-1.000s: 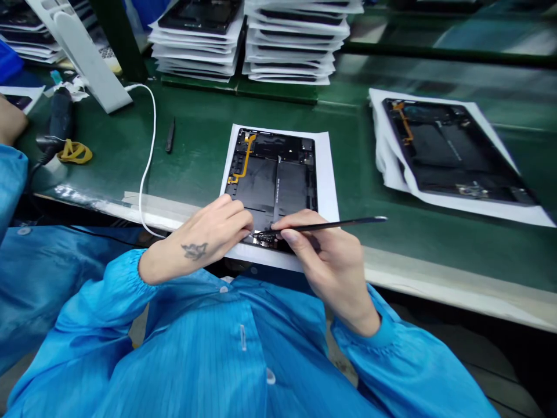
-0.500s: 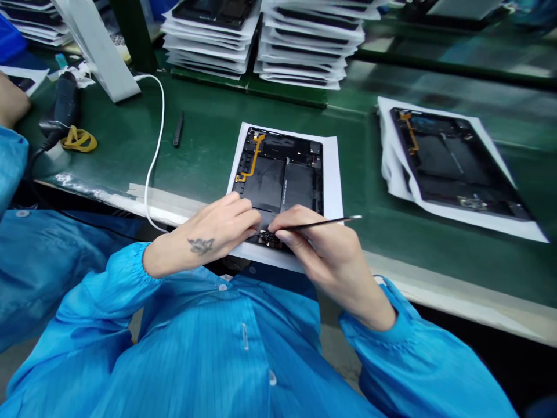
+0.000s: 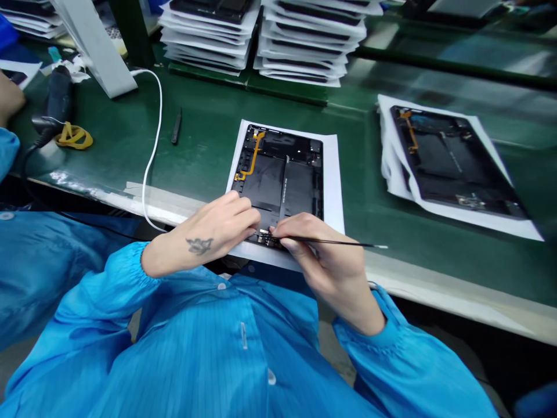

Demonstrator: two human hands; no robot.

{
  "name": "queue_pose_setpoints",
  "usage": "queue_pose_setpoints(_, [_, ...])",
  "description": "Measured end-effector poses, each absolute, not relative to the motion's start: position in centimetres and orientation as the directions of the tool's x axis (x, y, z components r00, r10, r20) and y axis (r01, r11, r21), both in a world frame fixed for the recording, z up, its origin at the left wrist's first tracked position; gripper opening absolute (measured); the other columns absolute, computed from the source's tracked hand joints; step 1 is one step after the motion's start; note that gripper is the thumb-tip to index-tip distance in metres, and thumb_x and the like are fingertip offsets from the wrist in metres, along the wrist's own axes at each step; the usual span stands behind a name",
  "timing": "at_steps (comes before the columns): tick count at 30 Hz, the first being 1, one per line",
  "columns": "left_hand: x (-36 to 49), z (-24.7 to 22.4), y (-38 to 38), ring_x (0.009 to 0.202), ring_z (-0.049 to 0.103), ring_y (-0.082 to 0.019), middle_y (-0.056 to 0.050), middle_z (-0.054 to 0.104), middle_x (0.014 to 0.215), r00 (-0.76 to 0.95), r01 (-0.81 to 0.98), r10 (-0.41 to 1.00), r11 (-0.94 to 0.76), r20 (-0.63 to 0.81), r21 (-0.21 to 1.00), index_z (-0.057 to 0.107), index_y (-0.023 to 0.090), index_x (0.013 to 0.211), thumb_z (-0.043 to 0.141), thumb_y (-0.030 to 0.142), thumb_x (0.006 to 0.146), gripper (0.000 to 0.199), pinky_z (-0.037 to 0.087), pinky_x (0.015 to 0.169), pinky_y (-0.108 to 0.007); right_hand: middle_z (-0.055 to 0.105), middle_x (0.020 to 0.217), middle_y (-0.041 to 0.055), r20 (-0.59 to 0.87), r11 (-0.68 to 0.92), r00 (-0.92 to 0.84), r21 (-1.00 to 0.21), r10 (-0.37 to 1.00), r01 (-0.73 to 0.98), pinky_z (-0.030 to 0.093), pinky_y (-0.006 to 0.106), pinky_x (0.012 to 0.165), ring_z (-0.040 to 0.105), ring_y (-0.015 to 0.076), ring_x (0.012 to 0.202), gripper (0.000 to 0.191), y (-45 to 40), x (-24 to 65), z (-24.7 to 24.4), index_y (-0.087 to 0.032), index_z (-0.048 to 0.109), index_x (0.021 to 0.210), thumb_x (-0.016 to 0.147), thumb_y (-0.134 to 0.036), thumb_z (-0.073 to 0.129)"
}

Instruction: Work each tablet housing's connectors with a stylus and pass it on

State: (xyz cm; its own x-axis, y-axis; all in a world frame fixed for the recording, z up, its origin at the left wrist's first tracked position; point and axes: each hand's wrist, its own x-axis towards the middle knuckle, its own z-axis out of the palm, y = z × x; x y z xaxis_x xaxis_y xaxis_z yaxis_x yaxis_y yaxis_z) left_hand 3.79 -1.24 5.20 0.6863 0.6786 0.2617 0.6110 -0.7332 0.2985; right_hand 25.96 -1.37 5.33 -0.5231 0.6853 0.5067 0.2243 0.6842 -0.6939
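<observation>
An opened black tablet (image 3: 300, 174) with an orange flex cable (image 3: 256, 152) lies on a white sheet (image 3: 333, 174) in front of me. My right hand (image 3: 324, 249) pinches a thin black tool (image 3: 343, 240), whose near-horizontal shaft sticks out to the right; its working end is at small metal parts (image 3: 264, 237) on the tablet's near edge. Just left of those parts, my left hand (image 3: 217, 227) rests over the tablet's near left corner with its fingers bent together. What those fingertips hold, if anything, is hidden.
Another opened tablet (image 3: 456, 162) lies on sheets at the right. Two stacks of sheeted tablets (image 3: 209, 43) stand at the back. At the left are a white cable (image 3: 157, 133), a small black tool (image 3: 176, 126), a dark handheld device (image 3: 60, 96), a yellow band (image 3: 73, 136) and another person's hand (image 3: 9, 97).
The far end of the black tool in my right hand has swung down and to the right, and my right wrist has shifted slightly lower. My left hand is almost unmoved.
</observation>
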Motion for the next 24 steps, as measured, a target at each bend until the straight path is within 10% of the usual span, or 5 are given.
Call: queue_pose_setpoints(24, [3.8, 5.05, -1.3, 0.084, 0.048, -0.02, -0.006, 0.057, 0.091, 0.68, 0.617, 0.684, -0.728, 0.263, 0.298, 0.057, 0.014, 0.095, 0.04, 0.018, 0.106, 0.021, 0.044, 0.077, -0.034, 0.068, 0.087, 0.0057, 0.444, 0.668, -0.589, -0.708, 0.675, 0.231, 0.054, 0.034, 0.072, 0.066, 0.0202, 0.081, 0.01, -0.91, 26.24, 6.0, -0.022, 0.064, 0.1, 0.099, -0.019, 0.055])
